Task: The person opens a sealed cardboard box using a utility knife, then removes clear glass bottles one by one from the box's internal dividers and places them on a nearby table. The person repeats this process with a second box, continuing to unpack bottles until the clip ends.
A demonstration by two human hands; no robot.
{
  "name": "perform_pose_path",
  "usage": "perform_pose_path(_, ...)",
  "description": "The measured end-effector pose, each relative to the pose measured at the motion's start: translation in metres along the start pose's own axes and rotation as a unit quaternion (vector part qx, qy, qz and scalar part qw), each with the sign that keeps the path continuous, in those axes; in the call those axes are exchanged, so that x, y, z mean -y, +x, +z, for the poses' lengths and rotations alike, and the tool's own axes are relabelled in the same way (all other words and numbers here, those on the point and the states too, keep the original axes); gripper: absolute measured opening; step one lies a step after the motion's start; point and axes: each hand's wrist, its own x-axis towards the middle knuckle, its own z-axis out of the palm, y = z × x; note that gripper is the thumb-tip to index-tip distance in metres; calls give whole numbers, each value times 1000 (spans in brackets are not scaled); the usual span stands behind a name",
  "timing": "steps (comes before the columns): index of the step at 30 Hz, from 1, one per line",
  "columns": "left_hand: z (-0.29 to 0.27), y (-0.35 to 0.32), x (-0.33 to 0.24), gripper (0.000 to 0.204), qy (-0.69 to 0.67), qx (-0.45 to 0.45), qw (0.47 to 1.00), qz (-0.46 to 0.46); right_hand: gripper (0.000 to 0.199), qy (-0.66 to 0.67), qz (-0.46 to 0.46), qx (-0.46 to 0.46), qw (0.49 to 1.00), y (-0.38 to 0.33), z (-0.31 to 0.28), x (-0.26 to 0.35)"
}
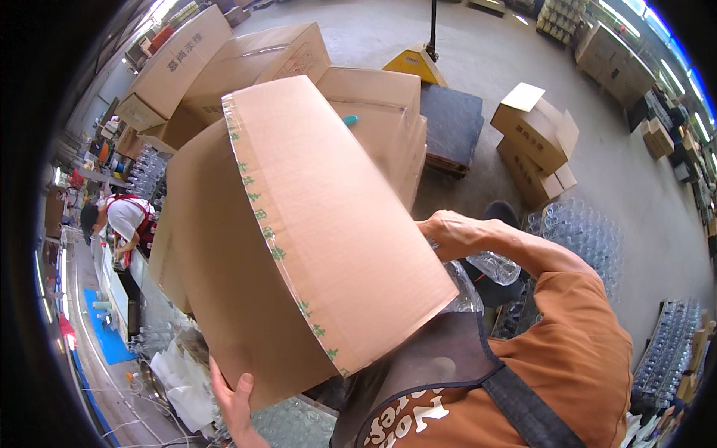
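A large brown cardboard box (347, 201) fills the middle of the view, tilted up in front of me. Clear tape with green print runs along one of its long edges. My left hand (236, 399) grips the box's lower left edge, thumb up against its side and the other fingers partly out of sight. At the right edge my right hand (448, 233) is closed on the box, its fingertips hidden. Clear plastic containers (494, 267) show just below my right forearm. What lies behind the box is hidden.
More cardboard boxes (254, 63) stand stacked beyond. Past them are a dark flat stack (450, 127) and a yellow pallet jack (418, 63). Two boxes (534, 138) and rows of clear containers (582, 243) stand at right. A person (127, 216) bends over a bench at left.
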Motion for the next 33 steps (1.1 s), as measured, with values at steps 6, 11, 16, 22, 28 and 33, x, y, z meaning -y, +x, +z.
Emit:
perform_pose_path(6,41,7,-75,104,99,33,991,85,35,-42,4,-52,998,-73,-49,-10)
perform_pose_path(11,115,58,-160,111,136,89,978,131,31,-43,53,-191,979,-158,-75,-36)
perform_pose_path(16,227,160,-238,104,168,180,921,301,29,-89,91,-315,940,-211,-121,-68)
perform_pose_path(22,427,311,-352,97,87,270,852,441,28,-264,245,-412,837,-256,-271,-230)
perform_pose_path(28,515,340,-277,120,118,317,867,365,59,-124,470,-311,817,-216,-316,-308)
perform_pose_path(33,439,341,-157,92,102,362,918,125,60,-133,423,-264,856,-168,-222,-358)
